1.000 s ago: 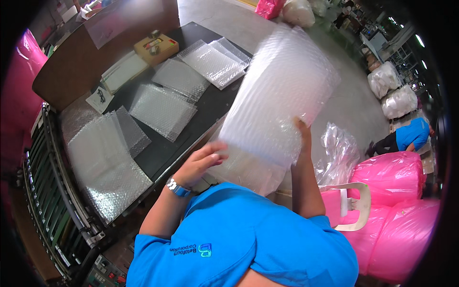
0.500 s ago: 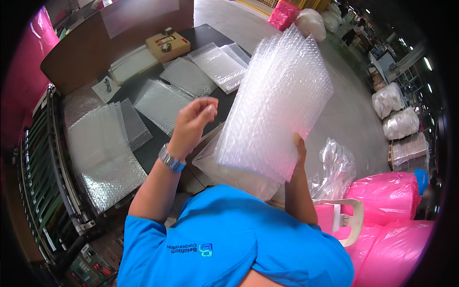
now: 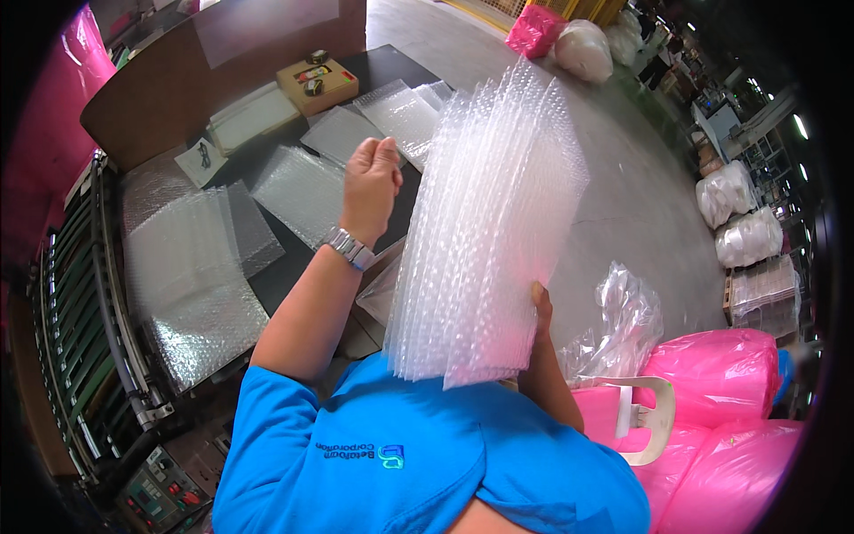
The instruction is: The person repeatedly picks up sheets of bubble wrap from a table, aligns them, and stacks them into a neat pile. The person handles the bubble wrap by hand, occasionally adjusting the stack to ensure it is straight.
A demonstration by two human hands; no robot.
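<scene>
A thick stack of clear bubble-wrap sheets (image 3: 485, 240) stands fanned out in front of my chest, its many edges toward the left. My right hand (image 3: 541, 307) grips the stack at its lower right edge; the thumb shows and the other fingers are hidden behind the sheets. To the left of the stack, my left hand (image 3: 371, 187) is raised with its fingers curled closed, and I see nothing in it. It hangs above the dark table (image 3: 289, 236), apart from the stack. More bubble-wrap sheets (image 3: 191, 276) lie on the table at the left.
A cardboard box (image 3: 318, 86) with tape measures on it sits at the table's back, beside a pale stack (image 3: 253, 118). Black machine rails (image 3: 107, 294) run along the left. Pink wrapped rolls (image 3: 712, 374) and crumpled clear plastic (image 3: 618, 320) are at the lower right.
The stack has come down closer to my body and turned more upright, with its edges fanned wider. My left hand has moved up and slightly to the right.
</scene>
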